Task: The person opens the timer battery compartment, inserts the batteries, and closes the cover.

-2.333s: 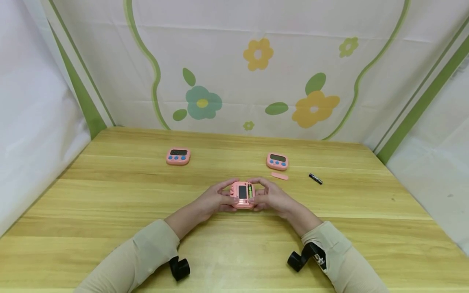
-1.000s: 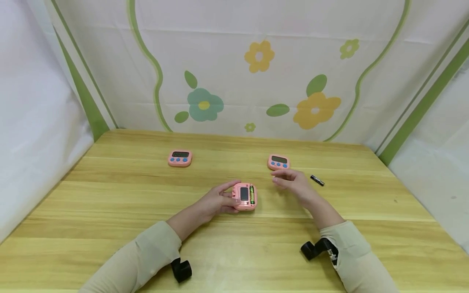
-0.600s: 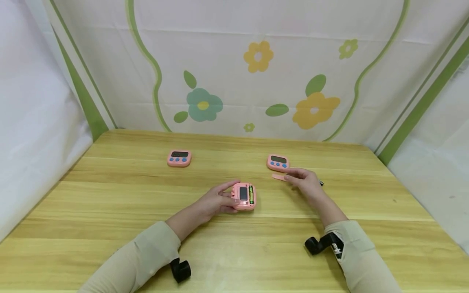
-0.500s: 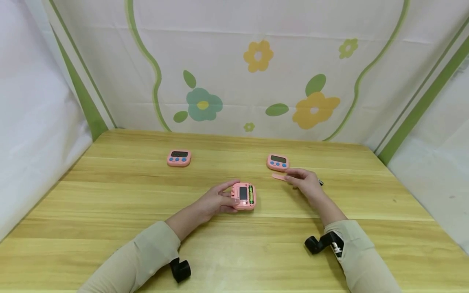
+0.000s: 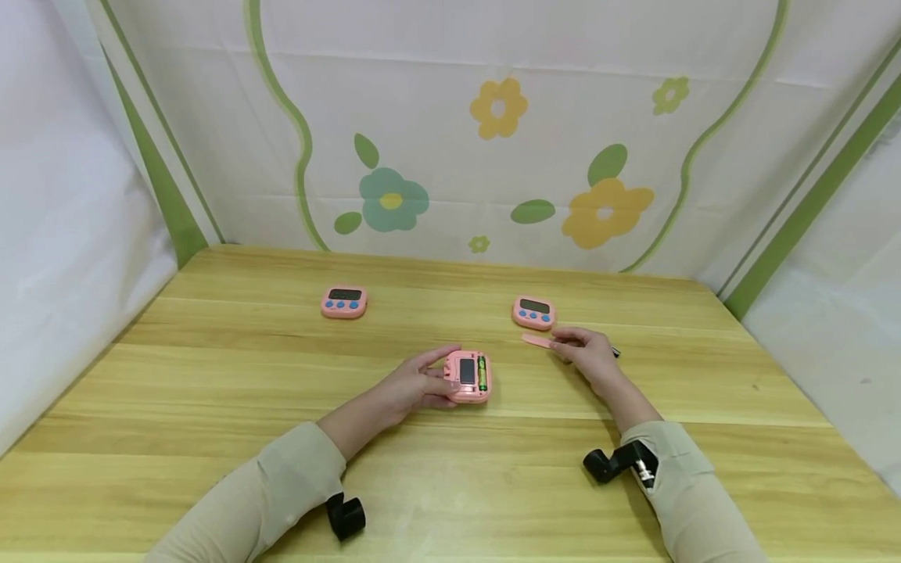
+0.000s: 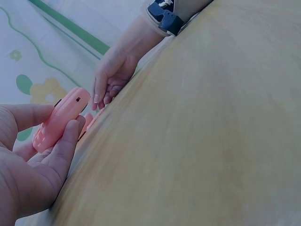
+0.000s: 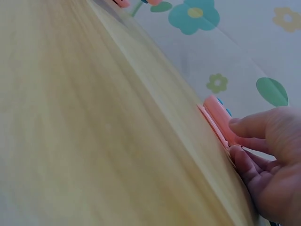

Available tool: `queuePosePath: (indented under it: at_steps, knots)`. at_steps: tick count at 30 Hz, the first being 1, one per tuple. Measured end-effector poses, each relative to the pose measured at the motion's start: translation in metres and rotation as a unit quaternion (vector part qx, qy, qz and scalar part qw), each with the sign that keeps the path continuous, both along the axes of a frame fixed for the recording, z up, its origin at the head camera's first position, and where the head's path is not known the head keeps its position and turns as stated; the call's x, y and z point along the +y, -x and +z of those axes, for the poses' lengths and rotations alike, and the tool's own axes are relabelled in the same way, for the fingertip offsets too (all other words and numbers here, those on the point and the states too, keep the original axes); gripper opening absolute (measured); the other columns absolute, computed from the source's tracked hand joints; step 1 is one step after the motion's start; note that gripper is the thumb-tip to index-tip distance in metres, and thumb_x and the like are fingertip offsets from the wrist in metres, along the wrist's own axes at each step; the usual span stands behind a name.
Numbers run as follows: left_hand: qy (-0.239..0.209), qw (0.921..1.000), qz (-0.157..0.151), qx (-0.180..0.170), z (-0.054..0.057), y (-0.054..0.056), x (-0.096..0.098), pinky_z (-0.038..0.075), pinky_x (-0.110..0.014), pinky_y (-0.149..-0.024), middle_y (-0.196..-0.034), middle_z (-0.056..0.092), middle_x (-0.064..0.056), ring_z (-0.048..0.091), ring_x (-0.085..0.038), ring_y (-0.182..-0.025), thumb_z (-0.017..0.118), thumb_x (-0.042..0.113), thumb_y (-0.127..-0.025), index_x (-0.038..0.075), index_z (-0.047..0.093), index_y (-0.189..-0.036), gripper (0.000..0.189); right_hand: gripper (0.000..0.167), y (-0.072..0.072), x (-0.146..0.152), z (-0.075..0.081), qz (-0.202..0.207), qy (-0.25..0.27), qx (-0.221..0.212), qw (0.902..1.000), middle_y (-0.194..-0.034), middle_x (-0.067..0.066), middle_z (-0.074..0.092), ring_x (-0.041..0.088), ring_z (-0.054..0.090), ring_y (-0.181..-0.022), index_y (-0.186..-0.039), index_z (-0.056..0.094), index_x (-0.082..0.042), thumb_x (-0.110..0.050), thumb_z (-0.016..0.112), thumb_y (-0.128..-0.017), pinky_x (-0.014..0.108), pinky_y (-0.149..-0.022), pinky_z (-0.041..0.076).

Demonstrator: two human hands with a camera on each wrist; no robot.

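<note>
My left hand [image 5: 411,383] holds a pink timer [image 5: 456,375] by its left side, raised off the table, its back turned up. A green battery [image 5: 482,373] lies in the uncovered slot on the timer's right. In the left wrist view, thumb and fingers clasp the timer [image 6: 63,117] edge-on. Bent fingers of my right hand [image 5: 587,356] touch the right end of a flat pink battery cover [image 5: 536,341] on the table. In the right wrist view, that cover [image 7: 214,123] lies along the fingertips; whether they pinch it is unclear.
Two more pink timers with blue buttons stand face up: one at the back left [image 5: 344,302], one [image 5: 533,312] just behind the cover. A dark battery [image 5: 615,352] is mostly hidden behind my right hand. A white flowered cloth [image 5: 450,156] hangs behind the table.
My right hand has left the held timer and moved right and away to the battery cover, lately shifting slightly along it. The left hand still holds the timer in place.
</note>
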State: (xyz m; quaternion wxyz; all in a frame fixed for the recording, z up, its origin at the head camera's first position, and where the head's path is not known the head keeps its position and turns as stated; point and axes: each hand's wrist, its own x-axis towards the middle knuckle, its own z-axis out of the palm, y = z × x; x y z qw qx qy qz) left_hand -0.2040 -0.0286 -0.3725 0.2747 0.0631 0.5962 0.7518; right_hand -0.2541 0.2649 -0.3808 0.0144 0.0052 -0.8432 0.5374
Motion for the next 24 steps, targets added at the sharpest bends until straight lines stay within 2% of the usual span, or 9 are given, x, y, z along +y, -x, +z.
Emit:
queuePosePath:
  at_steps: [5, 11, 13, 20, 24]
  knots:
    - [-0.003, 1.0000, -0.001, 0.000, 0.0014, -0.0002, -0.0004, 0.051, -0.032, -0.067, -0.103, 0.055, -0.019, 0.059, -0.022, -0.074, 0.056, -0.008, -0.078, 0.013, 0.032, -0.134, 0.064, 0.031, 0.0031, -0.0020, -0.0018, -0.011, -0.052, 0.001, 0.9986, -0.091, 0.011, 0.057, 0.011, 0.047, -0.064, -0.105, 0.060, 0.001, -0.016, 0.063, -0.079, 0.020, -0.052, 0.042]
    - [-0.002, 1.0000, -0.001, 0.003, 0.0012, -0.0004, -0.0005, 0.051, -0.032, -0.067, -0.101, 0.056, -0.018, 0.059, -0.022, -0.074, 0.056, -0.007, -0.078, 0.012, 0.032, -0.134, 0.064, 0.028, 0.0045, -0.0050, -0.0033, -0.012, -0.109, 0.021, 0.9937, -0.090, 0.011, 0.058, 0.018, 0.048, -0.073, -0.101, 0.062, -0.001, -0.018, 0.063, -0.079, 0.026, -0.061, 0.042]
    - [-0.003, 1.0000, 0.000, 0.004, 0.0008, -0.0002, -0.0003, 0.051, -0.032, -0.066, -0.101, 0.056, -0.018, 0.059, -0.022, -0.074, 0.057, -0.007, -0.077, 0.012, 0.032, -0.134, 0.064, 0.026, 0.0053, -0.0058, -0.0038, -0.014, -0.117, 0.027, 0.9927, -0.091, 0.011, 0.058, 0.020, 0.048, -0.075, -0.098, 0.063, -0.001, -0.018, 0.064, -0.079, 0.027, -0.063, 0.042]
    - [-0.004, 1.0000, -0.002, 0.002, 0.0010, 0.0002, -0.0001, 0.051, -0.032, -0.067, -0.101, 0.055, -0.018, 0.059, -0.022, -0.074, 0.057, -0.007, -0.077, 0.012, 0.032, -0.134, 0.065, 0.026, 0.0040, -0.0060, -0.0043, -0.013, -0.123, 0.059, 0.9905, -0.085, 0.010, 0.057, 0.021, 0.047, -0.071, -0.089, 0.066, -0.003, -0.025, 0.066, -0.076, 0.029, -0.058, 0.039]
    - [-0.007, 1.0000, -0.006, 0.002, 0.0010, 0.0005, -0.0001, 0.051, -0.032, -0.067, -0.102, 0.055, -0.018, 0.059, -0.022, -0.073, 0.057, -0.007, -0.077, 0.012, 0.032, -0.134, 0.065, 0.021, 0.0054, -0.0073, -0.0037, -0.014, -0.146, 0.050, 0.9879, -0.086, 0.011, 0.058, 0.021, 0.047, -0.072, -0.090, 0.065, -0.002, -0.019, 0.065, -0.078, 0.030, -0.059, 0.040]
